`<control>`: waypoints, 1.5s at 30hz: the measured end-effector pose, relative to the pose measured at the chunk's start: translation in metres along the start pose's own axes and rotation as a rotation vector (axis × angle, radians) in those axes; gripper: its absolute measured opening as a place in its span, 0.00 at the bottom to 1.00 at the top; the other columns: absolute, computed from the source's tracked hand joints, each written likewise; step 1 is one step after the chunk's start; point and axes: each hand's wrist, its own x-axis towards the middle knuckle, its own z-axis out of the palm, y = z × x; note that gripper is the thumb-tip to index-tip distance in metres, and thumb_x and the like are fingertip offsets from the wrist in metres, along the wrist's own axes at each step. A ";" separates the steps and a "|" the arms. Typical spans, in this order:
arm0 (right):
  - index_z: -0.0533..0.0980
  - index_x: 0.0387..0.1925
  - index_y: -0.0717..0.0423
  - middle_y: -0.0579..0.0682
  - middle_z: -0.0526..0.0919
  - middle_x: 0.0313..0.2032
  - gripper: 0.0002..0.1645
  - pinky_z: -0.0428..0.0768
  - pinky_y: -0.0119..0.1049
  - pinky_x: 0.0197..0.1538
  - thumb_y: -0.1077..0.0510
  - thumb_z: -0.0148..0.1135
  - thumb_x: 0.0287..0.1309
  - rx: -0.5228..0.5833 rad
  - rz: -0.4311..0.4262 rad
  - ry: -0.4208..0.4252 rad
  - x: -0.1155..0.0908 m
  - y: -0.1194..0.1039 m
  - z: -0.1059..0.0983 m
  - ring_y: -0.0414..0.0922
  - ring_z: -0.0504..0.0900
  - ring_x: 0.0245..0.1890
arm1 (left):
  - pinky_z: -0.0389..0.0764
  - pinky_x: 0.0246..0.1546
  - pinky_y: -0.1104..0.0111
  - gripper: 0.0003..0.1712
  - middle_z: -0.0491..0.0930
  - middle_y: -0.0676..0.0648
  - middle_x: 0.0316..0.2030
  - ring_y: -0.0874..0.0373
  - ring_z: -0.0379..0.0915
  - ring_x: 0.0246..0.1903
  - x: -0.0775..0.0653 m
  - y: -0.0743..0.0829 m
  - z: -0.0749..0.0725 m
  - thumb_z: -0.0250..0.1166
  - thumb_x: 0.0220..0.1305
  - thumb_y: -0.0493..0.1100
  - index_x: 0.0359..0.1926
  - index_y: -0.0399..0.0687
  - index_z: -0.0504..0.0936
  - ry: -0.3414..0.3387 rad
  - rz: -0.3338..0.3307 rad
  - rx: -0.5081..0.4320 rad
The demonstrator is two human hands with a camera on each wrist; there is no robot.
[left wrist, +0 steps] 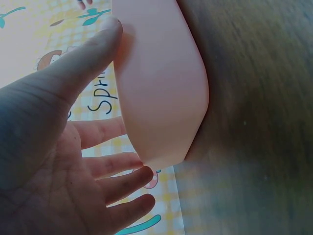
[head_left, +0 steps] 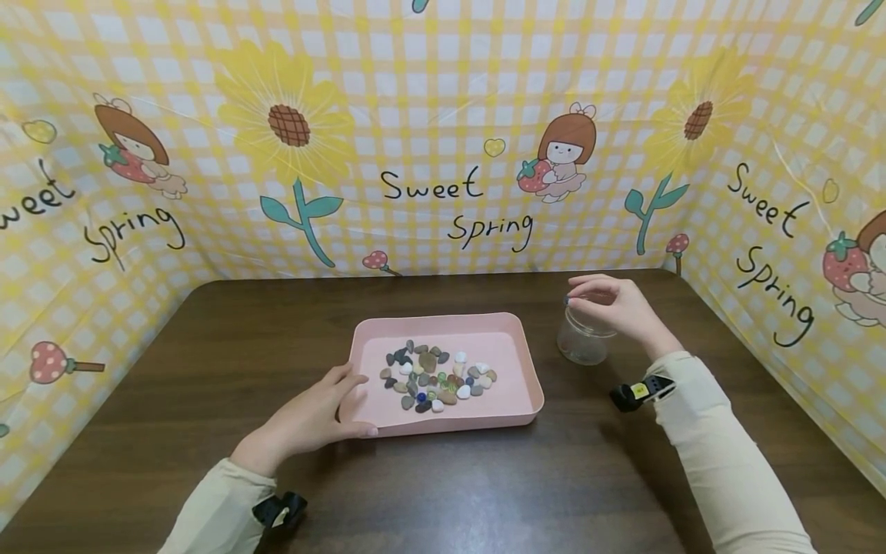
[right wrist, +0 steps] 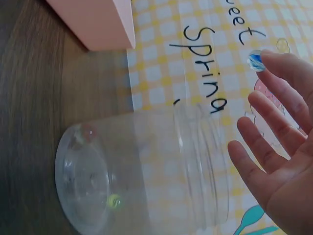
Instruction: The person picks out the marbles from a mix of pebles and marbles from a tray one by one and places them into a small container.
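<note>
In the head view, a pink tray point(head_left: 443, 422) holds small stones point(head_left: 428, 362) and glass marbles point(head_left: 421, 398). My left hand point(head_left: 311, 412) rests at its near left corner, the thumb touching the front rim and straight fingers lying at the left rim. In the left wrist view, that hand point(left wrist: 73, 132) sits against the tray's outer wall point(left wrist: 161, 83). With thumb and a fingertip, my right hand point(right wrist: 279, 127) pinches a blue-and-white glass marble point(right wrist: 255, 60) above the mouth of a clear jar point(head_left: 583, 342). Inside the jar, a yellow-green marble point(right wrist: 114, 201) and a reddish piece point(right wrist: 89, 131) lie low down.
The jar stands on the dark wooden table point(head_left: 277, 308), right of the tray. A yellow checked cloth point(head_left: 429, 138) with printed figures encloses the table's back and sides. Both wrists wear black camera mounts point(head_left: 640, 392).
</note>
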 end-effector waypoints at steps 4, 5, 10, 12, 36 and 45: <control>0.79 0.41 0.67 0.29 0.78 0.45 0.17 0.75 0.18 0.44 0.57 0.65 0.55 0.023 0.012 0.071 -0.003 0.007 -0.005 0.23 0.79 0.40 | 0.71 0.55 0.47 0.50 0.58 0.29 0.66 0.36 0.66 0.59 0.001 0.000 0.001 0.68 0.45 0.67 0.61 0.39 0.69 -0.004 0.002 0.001; 0.79 0.42 0.67 0.26 0.77 0.44 0.17 0.75 0.17 0.44 0.57 0.65 0.55 0.031 0.018 0.088 -0.004 0.009 -0.006 0.23 0.80 0.40 | 0.71 0.55 0.47 0.50 0.58 0.29 0.66 0.36 0.66 0.60 0.001 -0.001 0.001 0.68 0.45 0.67 0.61 0.39 0.69 -0.004 0.001 0.001; 0.78 0.43 0.69 0.21 0.75 0.42 0.19 0.75 0.16 0.43 0.57 0.64 0.56 0.041 0.044 0.143 -0.007 0.019 -0.010 0.23 0.79 0.40 | 0.70 0.55 0.46 0.51 0.57 0.29 0.66 0.35 0.65 0.60 0.000 -0.001 0.001 0.68 0.45 0.68 0.62 0.40 0.68 -0.011 -0.012 -0.006; 0.78 0.43 0.68 0.22 0.74 0.42 0.19 0.74 0.15 0.42 0.57 0.64 0.56 0.023 0.054 0.162 -0.008 0.021 -0.010 0.22 0.78 0.40 | 0.70 0.56 0.46 0.51 0.57 0.29 0.66 0.35 0.65 0.60 0.000 0.000 0.001 0.68 0.44 0.68 0.62 0.40 0.68 -0.014 -0.018 -0.007; 0.81 0.39 0.67 0.32 0.76 0.40 0.17 0.71 0.12 0.39 0.55 0.65 0.55 -0.106 0.090 0.310 -0.013 0.037 -0.008 0.17 0.73 0.34 | 0.71 0.54 0.46 0.49 0.60 0.28 0.64 0.34 0.66 0.58 0.000 0.000 0.001 0.69 0.45 0.65 0.60 0.37 0.70 0.022 0.026 -0.005; 0.80 0.41 0.67 0.65 0.79 0.51 0.18 0.67 0.11 0.38 0.54 0.64 0.56 -0.162 0.135 0.296 -0.011 0.037 -0.009 0.15 0.69 0.32 | 0.71 0.54 0.46 0.49 0.59 0.28 0.65 0.35 0.67 0.58 0.000 0.001 0.001 0.69 0.45 0.65 0.61 0.38 0.69 0.010 0.011 -0.008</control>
